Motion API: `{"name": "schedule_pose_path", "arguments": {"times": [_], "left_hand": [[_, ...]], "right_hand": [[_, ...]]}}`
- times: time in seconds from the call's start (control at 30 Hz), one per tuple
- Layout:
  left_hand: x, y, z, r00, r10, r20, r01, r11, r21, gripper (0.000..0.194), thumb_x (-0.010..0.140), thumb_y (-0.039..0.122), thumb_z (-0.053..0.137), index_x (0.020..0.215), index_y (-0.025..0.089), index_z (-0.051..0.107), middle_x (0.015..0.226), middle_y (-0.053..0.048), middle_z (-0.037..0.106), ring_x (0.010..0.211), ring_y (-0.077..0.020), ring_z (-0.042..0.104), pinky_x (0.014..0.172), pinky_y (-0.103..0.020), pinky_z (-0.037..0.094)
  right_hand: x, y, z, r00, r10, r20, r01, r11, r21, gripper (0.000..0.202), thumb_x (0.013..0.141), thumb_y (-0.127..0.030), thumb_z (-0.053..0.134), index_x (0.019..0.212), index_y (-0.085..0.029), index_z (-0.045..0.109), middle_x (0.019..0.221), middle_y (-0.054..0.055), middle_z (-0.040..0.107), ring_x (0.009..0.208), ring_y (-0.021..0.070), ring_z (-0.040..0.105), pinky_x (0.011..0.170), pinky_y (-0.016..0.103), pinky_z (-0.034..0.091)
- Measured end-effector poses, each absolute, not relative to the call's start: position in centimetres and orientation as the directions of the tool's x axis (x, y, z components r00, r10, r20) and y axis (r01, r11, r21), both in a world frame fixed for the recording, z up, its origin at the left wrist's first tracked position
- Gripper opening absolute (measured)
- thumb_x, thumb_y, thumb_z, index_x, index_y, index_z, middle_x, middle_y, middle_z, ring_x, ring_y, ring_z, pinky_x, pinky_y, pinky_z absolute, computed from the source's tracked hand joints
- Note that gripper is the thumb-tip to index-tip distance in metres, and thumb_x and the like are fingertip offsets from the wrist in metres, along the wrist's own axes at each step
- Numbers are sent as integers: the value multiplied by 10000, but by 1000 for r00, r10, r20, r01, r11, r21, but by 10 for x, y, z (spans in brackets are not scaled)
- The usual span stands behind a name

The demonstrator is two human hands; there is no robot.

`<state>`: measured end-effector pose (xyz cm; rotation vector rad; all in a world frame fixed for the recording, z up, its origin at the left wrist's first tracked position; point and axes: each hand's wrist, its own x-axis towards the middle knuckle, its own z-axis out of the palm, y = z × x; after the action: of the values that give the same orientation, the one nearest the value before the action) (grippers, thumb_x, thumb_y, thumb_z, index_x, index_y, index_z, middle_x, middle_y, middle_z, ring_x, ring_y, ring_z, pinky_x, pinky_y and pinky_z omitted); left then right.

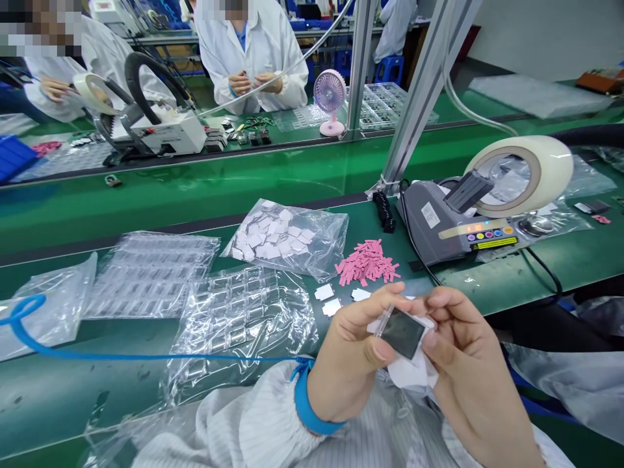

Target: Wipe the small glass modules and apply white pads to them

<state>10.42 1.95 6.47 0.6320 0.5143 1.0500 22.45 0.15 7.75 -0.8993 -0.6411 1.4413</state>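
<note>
Between my two hands, close to my chest, is a small display screen with a dark rectangular face and a pale border. My left hand pinches its left edge between thumb and fingers; a blue wrist strap circles that wrist. On the opposite edge, the thumb and fingers of my right hand are closed on the screen. A white piece, like cloth or paper, shows just under it; which hand carries it I cannot tell. Just beyond my hands lie small white pads and a pile of pink strips.
A tape dispenser with a large roll stands to the right. A bag of white pads and clear plastic trays lie left. A blue cord stretches from my wrist. Across the bench a co-worker sits near a pink fan.
</note>
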Motion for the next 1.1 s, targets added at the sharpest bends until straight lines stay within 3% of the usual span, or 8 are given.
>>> {"name": "schedule_pose_path", "arguments": {"times": [0.17, 0.33, 0.5, 0.77, 0.9, 1.1], "left_hand": [[104, 18, 67, 408, 910, -69, -670, 350, 655, 358, 609, 531, 701, 881, 299, 716, 923, 28, 676, 1242, -185, 424, 968, -267, 393], [103, 17, 71, 465, 882, -81, -674, 411, 614, 356, 617, 505, 709, 904, 294, 713, 937, 38, 670, 1122, -160, 535, 889, -220, 430], [102, 16, 70, 411, 911, -34, -669, 326, 668, 355, 626, 535, 689, 882, 291, 714, 912, 37, 699, 1243, -181, 429, 1003, -270, 350], [101, 13, 71, 411, 910, 50, -681, 271, 680, 339, 665, 547, 655, 916, 323, 704, 936, 44, 709, 1259, -196, 408, 1050, -315, 300], [101, 13, 72, 420, 907, 19, -692, 307, 654, 330, 654, 527, 678, 918, 330, 706, 955, 33, 702, 1278, -208, 388, 1038, -319, 323], [98, 14, 76, 371, 927, 52, -704, 244, 667, 293, 672, 504, 677, 913, 342, 711, 917, 40, 717, 1253, -205, 430, 1032, -313, 344]], "right_hand": [[224, -1, 80, 37, 992, -117, -512, -81, -855, 254, 672, -145, 775, 835, -287, 640, 752, -29, 679, 660, 79, 649, 564, 116, 531], [226, -3, 84, 188, 981, -48, -421, 36, -906, 223, 676, -137, 760, 786, -281, 631, 731, -22, 663, 656, 91, 641, 563, 132, 544], [226, -8, 85, 222, 974, 38, -330, 111, -937, 239, 672, -84, 740, 761, -270, 620, 743, -25, 667, 618, 83, 633, 539, 114, 532], [227, -10, 86, 47, 996, -76, -489, -43, -871, 209, 671, -132, 765, 731, -252, 605, 712, -41, 635, 591, 73, 585, 513, 139, 518], [224, -11, 88, -37, 982, -185, -577, -172, -799, 208, 644, -162, 793, 674, -232, 599, 661, -44, 600, 523, 56, 536, 469, 131, 482], [227, -13, 83, -131, 983, -131, -491, -179, -852, 233, 674, -105, 756, 775, -289, 655, 795, -23, 649, 612, 83, 591, 522, 158, 512]]}}
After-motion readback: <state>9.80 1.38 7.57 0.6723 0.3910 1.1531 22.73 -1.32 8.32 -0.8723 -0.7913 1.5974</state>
